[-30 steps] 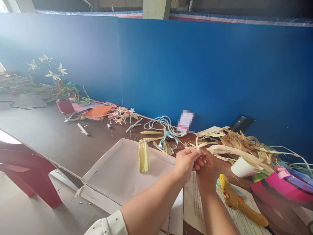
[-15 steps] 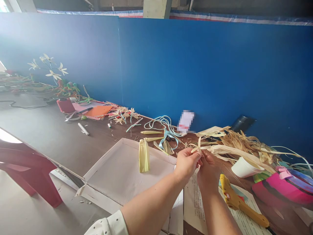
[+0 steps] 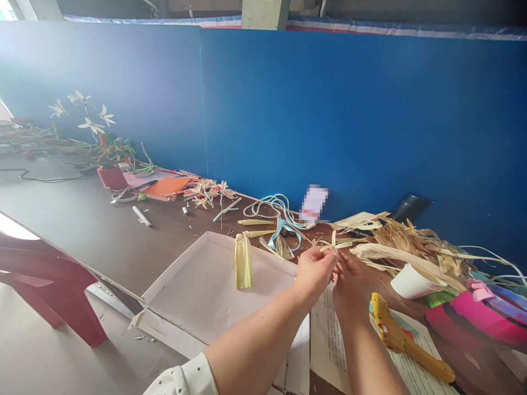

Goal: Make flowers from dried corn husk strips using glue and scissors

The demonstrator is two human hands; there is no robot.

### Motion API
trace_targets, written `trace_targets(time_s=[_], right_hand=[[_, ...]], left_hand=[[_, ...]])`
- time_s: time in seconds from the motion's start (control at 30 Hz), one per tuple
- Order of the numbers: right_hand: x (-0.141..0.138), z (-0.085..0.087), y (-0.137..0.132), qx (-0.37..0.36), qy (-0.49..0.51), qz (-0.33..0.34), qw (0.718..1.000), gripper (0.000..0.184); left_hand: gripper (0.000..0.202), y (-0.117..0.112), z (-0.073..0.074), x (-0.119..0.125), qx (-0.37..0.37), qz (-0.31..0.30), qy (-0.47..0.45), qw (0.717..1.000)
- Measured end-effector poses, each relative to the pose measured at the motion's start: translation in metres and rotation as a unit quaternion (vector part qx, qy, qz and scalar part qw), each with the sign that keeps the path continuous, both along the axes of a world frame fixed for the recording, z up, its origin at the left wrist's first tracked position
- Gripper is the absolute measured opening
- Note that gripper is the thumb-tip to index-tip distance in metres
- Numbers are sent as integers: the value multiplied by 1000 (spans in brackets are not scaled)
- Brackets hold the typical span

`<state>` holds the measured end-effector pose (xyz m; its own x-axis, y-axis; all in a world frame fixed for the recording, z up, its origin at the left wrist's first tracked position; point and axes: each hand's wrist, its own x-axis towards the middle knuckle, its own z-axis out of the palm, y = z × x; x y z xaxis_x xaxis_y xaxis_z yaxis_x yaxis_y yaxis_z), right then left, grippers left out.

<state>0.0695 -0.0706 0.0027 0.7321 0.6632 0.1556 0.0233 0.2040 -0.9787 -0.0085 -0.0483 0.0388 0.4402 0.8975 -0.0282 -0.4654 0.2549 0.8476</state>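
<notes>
Pale flower (image 3: 335, 247) turned slightly, narrow petals (image 3: 334, 237) splayed; left hand (image 3: 313, 271) pinching it, right hand (image 3: 352, 288) beside, grip unclear

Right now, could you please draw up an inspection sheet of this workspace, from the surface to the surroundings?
Surface: brown table, strewn with small scraps.
Work pieces: pale petalled piece, in hand.
Clutter: yellow glue gun lying on printed pages; tilted white cup beside dried husks.
Hands: left hand pinches the petalled piece; right hand close by, grip partly hidden.
Cables: black cable at far left; looped pale cord near the partition.
Surroundings: blue partition behind; red stool at left.
</notes>
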Motion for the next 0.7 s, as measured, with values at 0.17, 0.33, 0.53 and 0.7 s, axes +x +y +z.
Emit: trace_targets(time_s=[0.17, 0.33, 0.53, 0.7], right_hand=[[1, 0, -1, -33, -44, -32, 998, 41], [3, -1, 0, -42, -82, -28, 995, 44], [0, 6, -4, -44, -115, -26, 992, 42], [-3, 7, -4, -18, -66, 5, 998, 34]], left_hand=[[16, 0, 2, -1, 5, -1, -10, 1000], [21, 3, -3, 0, 7, 3, -14, 1000], [22, 3, -3, 0, -2, 0, -9, 1000], [19, 1, 2, -1, -15, 0, -9, 1000]])
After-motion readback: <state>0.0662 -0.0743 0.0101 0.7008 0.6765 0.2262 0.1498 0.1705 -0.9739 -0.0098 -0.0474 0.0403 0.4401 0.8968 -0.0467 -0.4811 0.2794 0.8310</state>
